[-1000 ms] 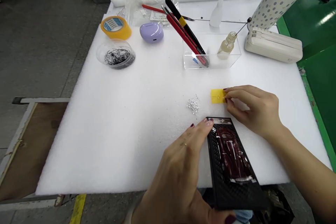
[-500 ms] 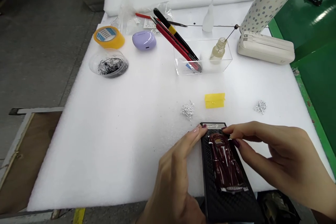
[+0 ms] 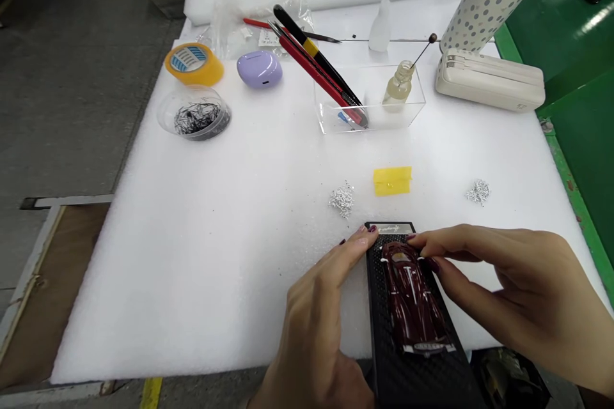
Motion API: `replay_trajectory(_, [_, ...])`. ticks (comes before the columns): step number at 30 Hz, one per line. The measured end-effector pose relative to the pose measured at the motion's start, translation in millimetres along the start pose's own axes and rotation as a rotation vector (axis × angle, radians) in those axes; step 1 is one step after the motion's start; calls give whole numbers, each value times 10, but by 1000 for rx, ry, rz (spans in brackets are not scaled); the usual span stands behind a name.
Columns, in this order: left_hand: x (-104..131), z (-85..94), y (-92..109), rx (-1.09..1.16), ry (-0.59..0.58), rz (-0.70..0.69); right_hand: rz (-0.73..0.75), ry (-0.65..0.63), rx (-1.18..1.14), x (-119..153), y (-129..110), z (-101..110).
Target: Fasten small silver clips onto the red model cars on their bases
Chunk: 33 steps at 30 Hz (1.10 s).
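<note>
A dark red model car (image 3: 413, 300) sits on a black textured display base (image 3: 391, 374) with a silver nameplate at its far end. My left hand (image 3: 319, 313) lies along the base's left side, fingertips at its far left corner, steadying it. My right hand (image 3: 503, 287) is at the car's right side, with thumb and index finger pinched around a tiny white part (image 3: 421, 259) against the body. A similar white piece shows on the car's left side. Small piles of silvery white parts lie beyond, one left (image 3: 342, 199) and one right (image 3: 478, 192), with yellow tape (image 3: 392, 181) between.
A clear tray (image 3: 336, 124) holds tweezers (image 3: 326, 70) and a small glass bottle (image 3: 399, 86). To the left are orange tape (image 3: 194, 64), a purple case (image 3: 259, 69) and a tub of black strands (image 3: 196, 116). A white case (image 3: 489, 80) and spotted bottle (image 3: 484, 6) stand right.
The view has shifted slightly. My right fingertips have moved very little at the car's side, and my left hand stays on the base.
</note>
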<state>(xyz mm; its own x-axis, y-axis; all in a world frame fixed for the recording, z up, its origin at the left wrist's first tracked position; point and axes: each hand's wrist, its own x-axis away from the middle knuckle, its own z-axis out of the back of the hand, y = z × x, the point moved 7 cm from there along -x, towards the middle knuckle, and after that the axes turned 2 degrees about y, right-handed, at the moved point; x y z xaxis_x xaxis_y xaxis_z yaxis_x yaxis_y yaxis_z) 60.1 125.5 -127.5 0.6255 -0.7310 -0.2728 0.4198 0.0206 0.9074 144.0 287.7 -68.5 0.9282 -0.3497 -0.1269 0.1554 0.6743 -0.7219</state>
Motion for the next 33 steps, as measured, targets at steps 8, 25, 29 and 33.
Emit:
replay_trajectory(8, [-27, 14, 8, 3, 2, 1, -14, -22, 1, 17, -3, -1])
replay_trajectory(25, [-57, 9, 3, 21, -8, -38, 13, -37, 36, -9, 13, -21])
replay_trajectory(29, [-55, -3, -3, 30, 6, -37, 4, -28, 31, 16, 16, 7])
replay_trajectory(33, [-57, -3, 3, 51, 6, -58, 2, -41, 36, 31, 22, -3])
